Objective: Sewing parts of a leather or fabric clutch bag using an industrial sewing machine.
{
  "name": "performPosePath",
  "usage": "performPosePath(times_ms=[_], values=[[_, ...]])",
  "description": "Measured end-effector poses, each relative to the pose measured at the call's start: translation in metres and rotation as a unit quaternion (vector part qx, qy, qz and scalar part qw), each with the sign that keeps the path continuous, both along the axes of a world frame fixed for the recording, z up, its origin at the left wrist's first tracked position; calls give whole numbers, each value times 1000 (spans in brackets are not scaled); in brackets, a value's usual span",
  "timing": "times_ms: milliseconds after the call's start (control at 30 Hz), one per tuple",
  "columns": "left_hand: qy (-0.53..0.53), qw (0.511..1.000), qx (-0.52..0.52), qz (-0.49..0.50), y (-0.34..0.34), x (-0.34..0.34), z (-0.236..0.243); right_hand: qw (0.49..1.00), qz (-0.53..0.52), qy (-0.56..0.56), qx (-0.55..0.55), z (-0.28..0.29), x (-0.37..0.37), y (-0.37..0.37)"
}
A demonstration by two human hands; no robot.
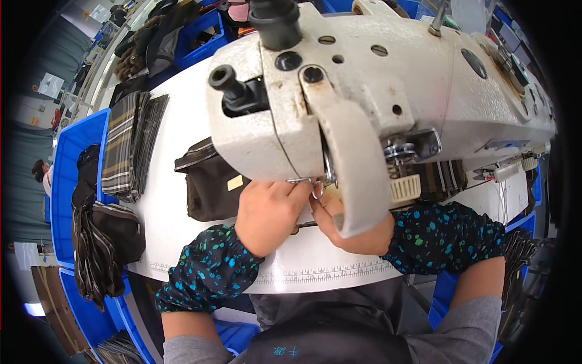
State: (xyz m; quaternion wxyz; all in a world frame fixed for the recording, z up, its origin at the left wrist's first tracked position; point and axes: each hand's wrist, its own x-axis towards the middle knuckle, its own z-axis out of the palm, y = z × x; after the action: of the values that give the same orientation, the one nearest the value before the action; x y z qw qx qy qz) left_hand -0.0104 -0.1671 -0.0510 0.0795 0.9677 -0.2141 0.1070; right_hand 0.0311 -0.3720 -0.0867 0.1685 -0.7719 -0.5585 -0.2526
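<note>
sewing machine [418, 79], upper right; mid-frame, left hand [265, 215] and right hand [364, 241] half-curled beneath, likely for close control; grip hidden.

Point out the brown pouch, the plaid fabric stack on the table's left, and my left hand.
Brown pouch [208, 195]: head view, on its dark side panel.
Plaid fabric stack [121, 148]: head view, on its topmost piece.
Left hand [265, 219]: head view, on the back of the hand.

Left grip [267, 215] beside right grip [329, 226], seemingly curled.
</note>
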Motion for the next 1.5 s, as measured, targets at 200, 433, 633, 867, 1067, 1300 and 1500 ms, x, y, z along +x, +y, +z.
performPosePath(times_ms=[200, 433, 633, 867, 1067, 1300, 1500], values=[[-48, 998, -36, -5, 2, -3, 0, 999, -17, 9, -33, -2, -12, -3], [-70, 996, -39, -32, 5, 1, -3, 999, -2, 6, -44, -2, -11, -2], [-40, 990, -128, -34, 7, 8, 1, 999, -1, 4, -38, -5, -12, -2], [-38, 992, -95, -74, 8, 13, 8, 999, 15, 4, -34, -4, -8, -4], [-34, 992, -31, -120, 11, 8, 9, 999, 34, -14, -32, 12, -12, -7], [-33, 992, -19, -122, 10, 9, 11, 998, 8, -51, -46, 14, -11, -10], [-29, 997, 3, -70, 6, 11, 9, 996, 18, -66, -56, 12, -11, -11]])
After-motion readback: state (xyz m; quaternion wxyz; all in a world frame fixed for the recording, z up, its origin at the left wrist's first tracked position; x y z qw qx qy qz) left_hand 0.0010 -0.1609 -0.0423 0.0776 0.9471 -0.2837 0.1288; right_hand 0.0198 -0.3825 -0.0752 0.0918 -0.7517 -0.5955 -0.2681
